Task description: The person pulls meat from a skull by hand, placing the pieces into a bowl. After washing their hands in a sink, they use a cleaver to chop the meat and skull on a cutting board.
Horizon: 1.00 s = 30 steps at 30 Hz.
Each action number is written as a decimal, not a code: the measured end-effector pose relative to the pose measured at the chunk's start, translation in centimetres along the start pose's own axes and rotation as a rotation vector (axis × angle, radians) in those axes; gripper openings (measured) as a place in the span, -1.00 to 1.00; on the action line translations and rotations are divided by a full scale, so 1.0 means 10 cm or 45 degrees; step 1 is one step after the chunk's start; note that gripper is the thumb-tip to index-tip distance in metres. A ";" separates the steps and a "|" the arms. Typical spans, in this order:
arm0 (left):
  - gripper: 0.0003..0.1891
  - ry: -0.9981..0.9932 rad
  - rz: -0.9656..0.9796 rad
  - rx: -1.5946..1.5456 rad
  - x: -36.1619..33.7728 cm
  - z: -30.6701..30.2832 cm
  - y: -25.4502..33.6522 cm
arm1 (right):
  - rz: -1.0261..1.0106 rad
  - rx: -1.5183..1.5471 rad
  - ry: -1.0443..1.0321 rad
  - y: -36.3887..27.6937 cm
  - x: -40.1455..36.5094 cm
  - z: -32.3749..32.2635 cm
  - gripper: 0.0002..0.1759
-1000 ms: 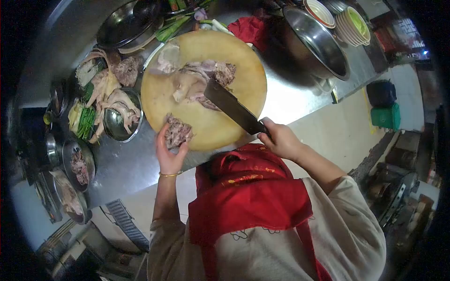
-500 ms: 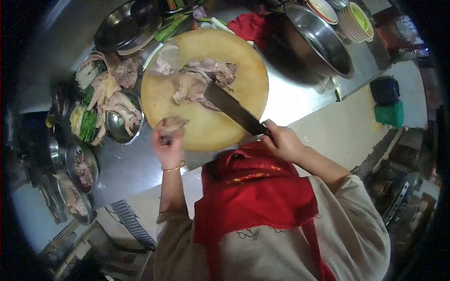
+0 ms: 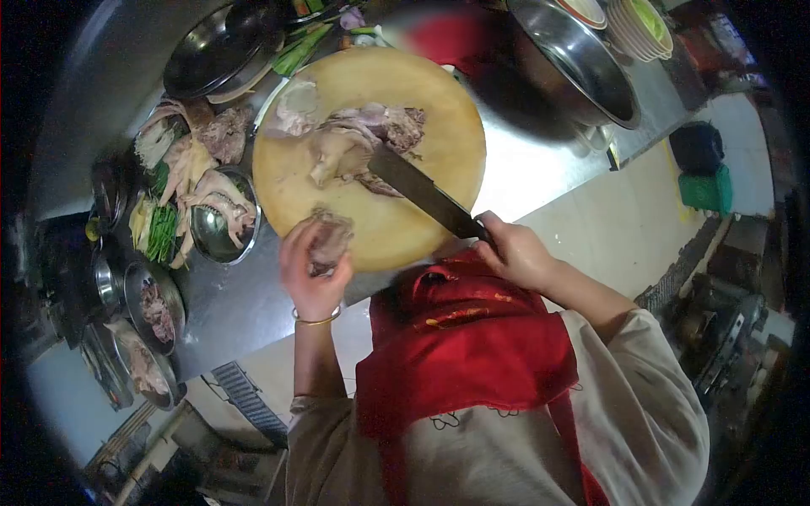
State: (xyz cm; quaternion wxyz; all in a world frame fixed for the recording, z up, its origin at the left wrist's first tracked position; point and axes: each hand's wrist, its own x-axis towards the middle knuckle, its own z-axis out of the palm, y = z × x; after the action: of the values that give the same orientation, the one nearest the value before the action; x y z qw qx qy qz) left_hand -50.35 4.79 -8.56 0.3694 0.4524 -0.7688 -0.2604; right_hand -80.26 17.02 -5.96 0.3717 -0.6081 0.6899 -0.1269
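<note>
My right hand (image 3: 515,255) is closed round the handle of a cleaver (image 3: 422,192). Its dark blade points up and left over the round yellow cutting board (image 3: 447,93), with the tip against cooked meat (image 3: 346,152) lying near the board's middle. At the lower left rim of the board, my left hand (image 3: 310,274) grips a greyish piece of meat (image 3: 331,239) between thumb and fingers; that piece is slightly blurred. A paler scrap of meat (image 3: 297,107) rests at the board's upper left.
Left of the board stands a metal bowl (image 3: 218,240) with poultry pieces (image 3: 198,177) and green vegetables (image 3: 160,229). Lower left are a bowl of meat (image 3: 156,312) and a tray (image 3: 173,392). A large steel basin (image 3: 591,67), stacked bowls (image 3: 637,34) and dark pans (image 3: 219,55) stand behind.
My left hand has turned and moved slightly right, showing more of the meat piece it holds. The cleaver stays nearly in place over the board.
</note>
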 end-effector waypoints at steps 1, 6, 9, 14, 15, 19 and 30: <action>-0.38 -0.104 0.112 0.137 -0.04 0.06 -0.07 | -0.016 0.009 -0.012 -0.01 -0.01 -0.01 -0.68; -0.54 -0.095 0.207 0.160 -0.22 0.36 -0.19 | -0.167 -0.017 -0.025 -0.12 -0.05 -0.11 -0.62; -0.68 0.043 0.112 0.165 -0.27 0.46 -0.22 | -0.235 0.008 -0.020 -0.30 -0.04 -0.13 -0.62; -0.70 0.034 0.198 0.471 -0.27 0.55 -0.19 | -0.338 -0.143 -0.091 -0.54 0.05 -0.25 -0.60; -0.65 0.035 0.213 0.459 -0.27 0.54 -0.18 | -0.335 -0.165 -0.105 -0.55 0.07 -0.25 -0.60; -0.45 0.025 0.150 0.506 -0.21 0.57 -0.15 | -0.271 -0.126 -0.066 -0.44 0.15 -0.20 -0.60; -0.62 0.334 -0.520 -0.298 -0.08 0.36 -0.46 | -0.116 0.042 -0.178 -0.38 0.14 -0.22 -0.62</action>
State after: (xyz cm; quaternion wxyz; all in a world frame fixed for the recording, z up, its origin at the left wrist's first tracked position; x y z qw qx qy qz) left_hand -50.70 3.70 -14.33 0.4554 0.5821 -0.5720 -0.3559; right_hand -78.85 14.27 -2.57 0.4226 -0.6402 0.6316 -0.1123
